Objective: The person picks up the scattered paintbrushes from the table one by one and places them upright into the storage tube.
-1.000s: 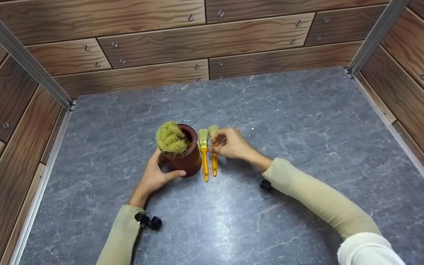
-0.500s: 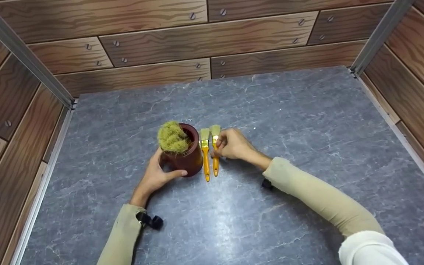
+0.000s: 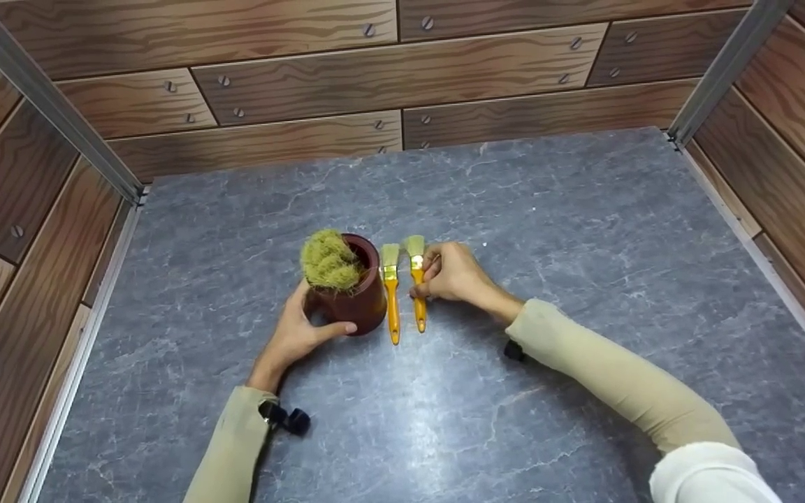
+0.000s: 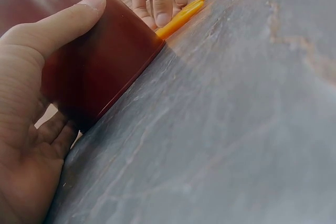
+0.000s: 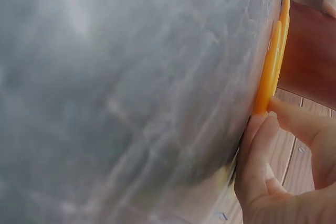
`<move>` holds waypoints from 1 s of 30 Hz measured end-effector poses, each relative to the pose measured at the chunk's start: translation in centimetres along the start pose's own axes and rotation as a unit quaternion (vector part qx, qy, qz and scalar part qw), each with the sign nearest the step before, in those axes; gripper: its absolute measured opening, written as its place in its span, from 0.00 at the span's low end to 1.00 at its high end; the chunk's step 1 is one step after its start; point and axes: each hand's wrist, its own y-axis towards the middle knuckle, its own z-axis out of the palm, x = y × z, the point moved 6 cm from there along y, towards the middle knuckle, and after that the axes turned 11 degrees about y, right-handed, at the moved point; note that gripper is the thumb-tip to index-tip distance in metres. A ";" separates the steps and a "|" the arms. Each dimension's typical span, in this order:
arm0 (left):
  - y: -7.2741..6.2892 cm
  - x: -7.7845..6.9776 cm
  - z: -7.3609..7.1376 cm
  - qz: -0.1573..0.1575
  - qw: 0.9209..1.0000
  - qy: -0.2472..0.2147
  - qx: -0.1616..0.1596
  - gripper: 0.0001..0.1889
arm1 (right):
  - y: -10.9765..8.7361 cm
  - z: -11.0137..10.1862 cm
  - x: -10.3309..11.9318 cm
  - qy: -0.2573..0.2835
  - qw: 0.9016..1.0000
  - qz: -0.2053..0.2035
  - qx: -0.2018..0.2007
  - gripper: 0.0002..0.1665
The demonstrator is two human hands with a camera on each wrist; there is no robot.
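A dark red-brown pot (image 3: 353, 311) stands upright in the head view, with a fuzzy yellow-green plant (image 3: 331, 262) leaning over its left rim. My left hand (image 3: 296, 337) holds the pot low on its left side; in the left wrist view its thumb (image 4: 68, 22) lies along the wall and the fingers are partly hidden behind. Just right of the pot lies a paintbrush (image 3: 393, 307) with an orange handle, bristles pointing away from me. Beside it is a second paintbrush (image 3: 421, 316), whose handle my right hand (image 3: 457, 271) pinches between thumb and fingers.
The grey marbled tabletop (image 3: 570, 244) spreads around the things. Wood-patterned walls (image 3: 305, 84) close off the back and both sides, with metal posts at the corners. Small white specks (image 3: 484, 244) lie right of my right hand.
My right hand has shifted slightly right with the second paintbrush, widening the gap between the two brushes. More of that brush's bristles and ferrule shows. My left hand and the pot stay put.
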 end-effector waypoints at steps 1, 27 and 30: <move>0.0 0.0 0.0 0.000 1.000 -0.001 0.000 0.51 | 0.0 0.0 -0.1 0.003 1.000 0.001 -0.005 0.23; -0.1 0.1 0.0 -0.011 1.000 0.004 0.001 0.51 | -0.3 0.1 -2.0 0.197 0.976 0.079 0.040 0.15; -0.1 0.2 0.0 -0.014 1.000 0.006 0.001 0.52 | -0.3 0.1 -2.2 0.224 0.970 0.083 0.051 0.16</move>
